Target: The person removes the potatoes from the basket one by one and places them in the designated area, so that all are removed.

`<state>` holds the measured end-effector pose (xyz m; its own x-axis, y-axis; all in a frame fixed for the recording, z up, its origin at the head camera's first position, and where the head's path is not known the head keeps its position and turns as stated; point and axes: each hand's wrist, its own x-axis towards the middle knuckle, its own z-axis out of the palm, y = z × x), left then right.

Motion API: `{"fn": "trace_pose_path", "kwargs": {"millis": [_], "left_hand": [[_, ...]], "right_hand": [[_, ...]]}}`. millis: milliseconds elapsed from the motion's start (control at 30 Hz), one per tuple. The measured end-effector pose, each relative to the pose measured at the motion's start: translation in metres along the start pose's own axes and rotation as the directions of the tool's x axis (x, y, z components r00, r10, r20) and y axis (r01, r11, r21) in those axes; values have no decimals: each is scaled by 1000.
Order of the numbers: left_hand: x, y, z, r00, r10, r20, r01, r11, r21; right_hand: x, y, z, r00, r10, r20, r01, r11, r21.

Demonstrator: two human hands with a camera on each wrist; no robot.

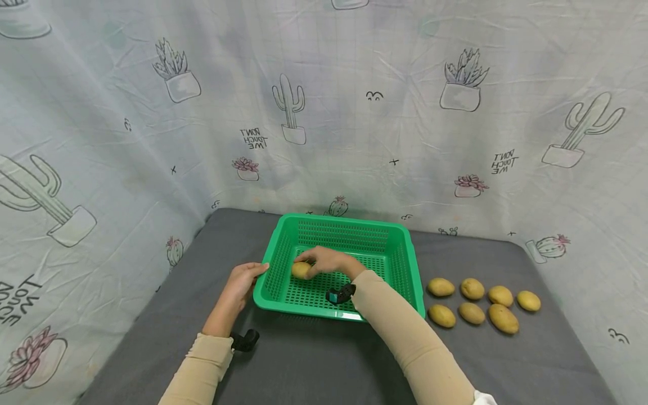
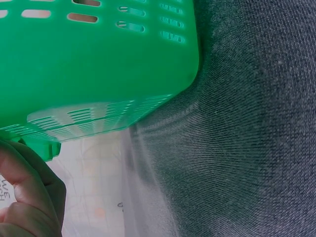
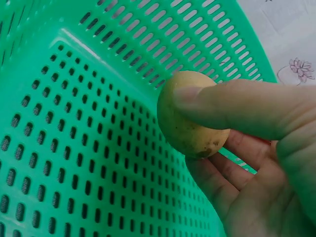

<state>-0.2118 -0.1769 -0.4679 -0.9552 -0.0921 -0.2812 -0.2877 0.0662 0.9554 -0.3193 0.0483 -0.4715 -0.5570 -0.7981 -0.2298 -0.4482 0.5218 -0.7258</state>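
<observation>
A green perforated plastic basket (image 1: 344, 218) stands on the grey cloth. Inside its left part, my right hand (image 1: 326, 262) grips one yellow potato (image 1: 301, 270). In the right wrist view the thumb lies across this potato (image 3: 185, 118), with the fingers curled beneath it, above the slotted basket floor (image 3: 74, 163). My left hand (image 1: 242, 283) holds the basket's left rim, thumb on top. From the left wrist, the curled fingers (image 2: 34, 182) show under the rim, beside the green outer wall (image 2: 98, 64). No other potato shows in the basket.
Right of the basket, several potatoes lie in two rows on the cloth, among them a back-row potato (image 1: 441, 287) and a larger front one (image 1: 503, 319). A pale curtain (image 1: 354, 140) printed with cacti hangs behind and at both sides of the grey-covered table (image 1: 304, 365).
</observation>
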Motion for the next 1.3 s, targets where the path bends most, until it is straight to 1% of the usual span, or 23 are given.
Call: {"fn": "trace_pose_path", "kwargs": {"millis": [200, 500, 933, 1133, 1300], "left_hand": [[0, -1, 0, 1000, 4, 0, -4, 1000, 6], [1, 0, 1, 1000, -9, -8, 9, 1000, -2], [2, 2, 2, 1000, -17, -10, 17, 1000, 2], [3, 3, 2, 1000, -21, -7, 21, 1000, 18], [3, 5, 0, 999, -31, -7, 31, 999, 30]], "right_hand": [[-3, -5, -5, 999, -32, -27, 33, 999, 34], [-8, -12, -15, 995, -65, -71, 72, 991, 113], [-17, -22, -27, 987, -97, -126, 117, 980, 161], [-25, -31, -32, 979, -102, -175, 137, 969, 203], [-29, -36, -35, 974, -127, -190, 173, 954, 246]]}}
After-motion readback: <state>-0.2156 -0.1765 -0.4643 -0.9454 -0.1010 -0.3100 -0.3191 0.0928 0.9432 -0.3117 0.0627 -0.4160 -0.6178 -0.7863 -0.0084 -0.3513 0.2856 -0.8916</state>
